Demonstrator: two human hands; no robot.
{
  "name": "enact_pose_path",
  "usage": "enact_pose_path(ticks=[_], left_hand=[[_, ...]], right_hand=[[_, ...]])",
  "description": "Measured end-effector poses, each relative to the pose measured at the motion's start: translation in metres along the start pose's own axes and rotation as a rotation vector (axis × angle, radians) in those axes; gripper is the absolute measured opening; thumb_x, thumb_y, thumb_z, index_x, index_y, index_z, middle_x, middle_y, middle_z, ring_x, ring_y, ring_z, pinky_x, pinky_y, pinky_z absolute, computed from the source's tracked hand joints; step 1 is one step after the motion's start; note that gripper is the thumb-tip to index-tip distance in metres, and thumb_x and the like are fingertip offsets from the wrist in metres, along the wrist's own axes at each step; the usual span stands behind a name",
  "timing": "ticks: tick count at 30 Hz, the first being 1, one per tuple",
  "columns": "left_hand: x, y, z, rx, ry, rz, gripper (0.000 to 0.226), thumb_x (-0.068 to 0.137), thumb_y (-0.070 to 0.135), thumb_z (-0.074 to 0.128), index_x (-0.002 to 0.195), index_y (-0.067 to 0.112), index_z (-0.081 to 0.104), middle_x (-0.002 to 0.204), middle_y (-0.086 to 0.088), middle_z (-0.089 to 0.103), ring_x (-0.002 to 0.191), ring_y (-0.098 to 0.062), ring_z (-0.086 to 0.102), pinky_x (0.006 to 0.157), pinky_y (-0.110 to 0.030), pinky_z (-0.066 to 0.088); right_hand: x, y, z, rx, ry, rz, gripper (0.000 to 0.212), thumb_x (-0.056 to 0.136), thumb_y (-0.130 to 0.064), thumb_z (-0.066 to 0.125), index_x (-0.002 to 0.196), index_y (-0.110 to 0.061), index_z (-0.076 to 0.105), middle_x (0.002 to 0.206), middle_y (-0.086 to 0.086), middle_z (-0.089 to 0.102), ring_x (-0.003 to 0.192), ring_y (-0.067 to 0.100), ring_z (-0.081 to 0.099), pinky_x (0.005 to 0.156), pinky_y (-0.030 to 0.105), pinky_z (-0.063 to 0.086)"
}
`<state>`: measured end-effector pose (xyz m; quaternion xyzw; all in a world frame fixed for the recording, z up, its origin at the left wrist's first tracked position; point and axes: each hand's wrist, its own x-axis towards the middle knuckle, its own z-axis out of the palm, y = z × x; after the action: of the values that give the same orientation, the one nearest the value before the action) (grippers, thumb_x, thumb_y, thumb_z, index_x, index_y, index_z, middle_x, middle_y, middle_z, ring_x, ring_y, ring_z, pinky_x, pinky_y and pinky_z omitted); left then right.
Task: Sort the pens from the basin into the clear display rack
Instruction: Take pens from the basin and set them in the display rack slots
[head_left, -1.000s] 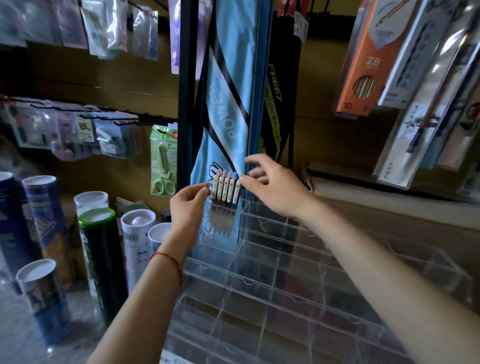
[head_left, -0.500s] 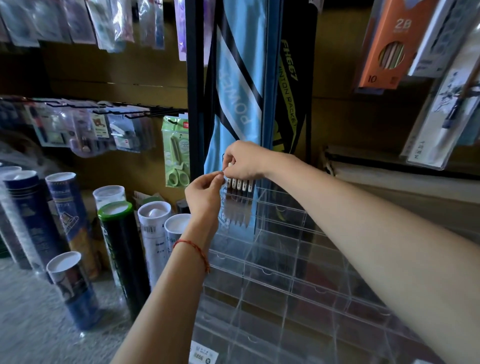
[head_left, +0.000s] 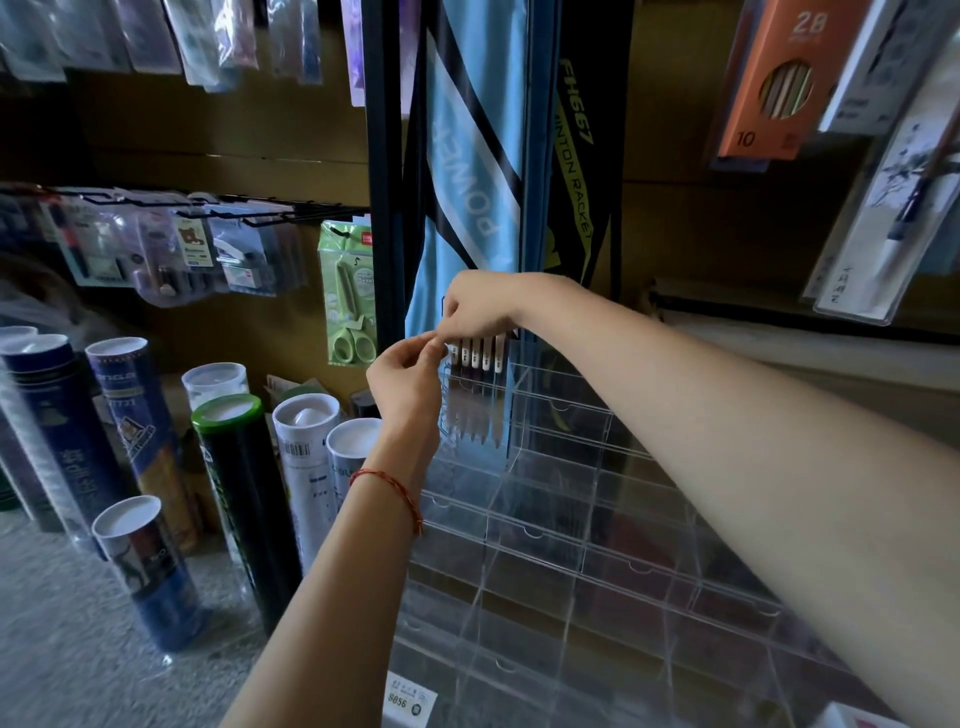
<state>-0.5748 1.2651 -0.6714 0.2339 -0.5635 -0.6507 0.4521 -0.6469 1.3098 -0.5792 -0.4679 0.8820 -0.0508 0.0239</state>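
Place: stationery and sports shop | Wall: packaged goods (head_left: 171, 249) and a scissors pack (head_left: 347, 296) are hanging on hooks (head_left: 291, 215), a pencil box (head_left: 779, 78) hanging at right | Floor: lidded tubes (head_left: 244, 499) are standing together | Front: racket bags (head_left: 467, 156) are hanging behind a clear display rack (head_left: 571, 519) that is holding pens (head_left: 475, 358)
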Motion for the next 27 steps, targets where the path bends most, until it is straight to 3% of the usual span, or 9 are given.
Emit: enact_pose_path(ticks=[2, 4, 6, 8, 13, 17, 21, 24, 27], left_hand=[[-0.001, 0.0, -0.002, -0.004, -0.019, 0.001, 0.015, 0.087, 0.008, 0.06, 0.1, 0.002, 0.065, 0.073, 0.006, 0.06, 0.068, 0.0, 0.055, 0.058, -0.003, 0.045], [0.0, 0.0, -0.007, 0.026, -0.053, 0.005, 0.015, 0.089, 0.011, 0.058, 0.101, 0.007, 0.066, 0.08, 0.004, 0.064, 0.073, -0.001, 0.057, 0.067, -0.01, 0.047], [0.0, 0.0, -0.015, 0.08, -0.084, 0.018, 0.019, 0.091, 0.013, 0.055, 0.106, 0.01, 0.065, 0.095, -0.001, 0.067, 0.085, -0.009, 0.061, 0.08, -0.022, 0.05], [-0.002, 0.001, -0.031, 0.182, -0.107, 0.061, 0.023, 0.092, 0.014, 0.052, 0.111, 0.01, 0.063, 0.104, -0.003, 0.065, 0.095, -0.013, 0.06, 0.085, -0.027, 0.048], [-0.031, -0.016, -0.118, 0.528, -0.243, 0.097, 0.016, 0.091, 0.009, 0.052, 0.099, 0.01, 0.065, 0.086, 0.0, 0.064, 0.08, -0.013, 0.06, 0.075, -0.027, 0.048], [-0.069, -0.056, -0.211, 0.865, -0.335, -0.217, 0.016, 0.088, 0.006, 0.053, 0.081, 0.016, 0.063, 0.069, -0.002, 0.062, 0.063, -0.012, 0.057, 0.057, -0.022, 0.045], [-0.122, -0.113, -0.308, 1.156, -0.429, -0.481, 0.013, 0.085, 0.008, 0.055, 0.08, 0.006, 0.067, 0.044, 0.009, 0.055, 0.037, 0.003, 0.047, 0.046, -0.014, 0.04], [-0.165, -0.146, -0.359, 1.249, -0.408, -0.605, 0.017, 0.083, 0.017, 0.054, 0.076, 0.007, 0.065, 0.066, -0.008, 0.065, 0.062, -0.01, 0.061, 0.067, -0.03, 0.048], [-0.201, -0.163, -0.387, 1.343, -0.398, -0.597, 0.017, 0.082, 0.013, 0.056, 0.092, 0.006, 0.068, 0.099, -0.012, 0.069, 0.094, -0.023, 0.061, 0.073, -0.025, 0.039]], right_hand=[[-0.011, 0.004, -0.003, 0.216, 0.17, -0.014, 0.029, 0.088, -0.038, 0.059, 0.083, -0.01, 0.06, 0.08, 0.002, 0.051, 0.065, 0.015, 0.048, 0.062, 0.028, 0.04], [-0.033, 0.004, -0.005, 0.563, 0.521, -0.029, 0.022, 0.089, -0.029, 0.058, 0.104, -0.012, 0.057, 0.09, 0.0, 0.057, 0.08, 0.014, 0.056, 0.072, 0.026, 0.045], [-0.064, -0.004, 0.0, 0.936, 0.796, -0.086, 0.004, 0.091, -0.012, 0.052, 0.095, -0.014, 0.053, 0.081, 0.003, 0.061, 0.068, 0.01, 0.057, 0.061, 0.02, 0.046], [-0.092, -0.017, 0.022, 1.164, 0.875, -0.124, 0.015, 0.091, -0.002, 0.046, 0.086, -0.014, 0.053, 0.073, 0.007, 0.06, 0.056, 0.005, 0.055, 0.052, 0.016, 0.046], [-0.135, -0.073, 0.144, 1.317, 0.346, -0.173, 0.021, 0.091, 0.0, 0.046, 0.081, -0.016, 0.056, 0.066, 0.001, 0.058, 0.057, 0.005, 0.055, 0.055, 0.021, 0.048], [-0.149, -0.11, 0.263, 1.198, -0.357, -0.082, 0.03, 0.088, 0.005, 0.04, 0.076, -0.02, 0.051, 0.066, 0.005, 0.057, 0.041, 0.004, 0.049, 0.043, 0.015, 0.04], [-0.16, -0.126, 0.365, 0.843, -0.651, -0.038, 0.03, 0.082, 0.001, 0.047, 0.062, -0.021, 0.052, 0.069, 0.01, 0.061, 0.047, 0.008, 0.052, 0.048, 0.022, 0.041], [-0.17, -0.13, 0.413, 0.789, -0.727, 0.105, 0.033, 0.081, 0.004, 0.042, 0.058, -0.018, 0.052, 0.064, 0.007, 0.057, 0.049, 0.012, 0.049, 0.049, 0.024, 0.039], [-0.175, -0.133, 0.435, 0.777, -0.728, 0.143, 0.029, 0.084, 0.007, 0.042, 0.067, -0.014, 0.053, 0.065, -0.002, 0.049, 0.057, 0.008, 0.044, 0.045, 0.013, 0.032]])
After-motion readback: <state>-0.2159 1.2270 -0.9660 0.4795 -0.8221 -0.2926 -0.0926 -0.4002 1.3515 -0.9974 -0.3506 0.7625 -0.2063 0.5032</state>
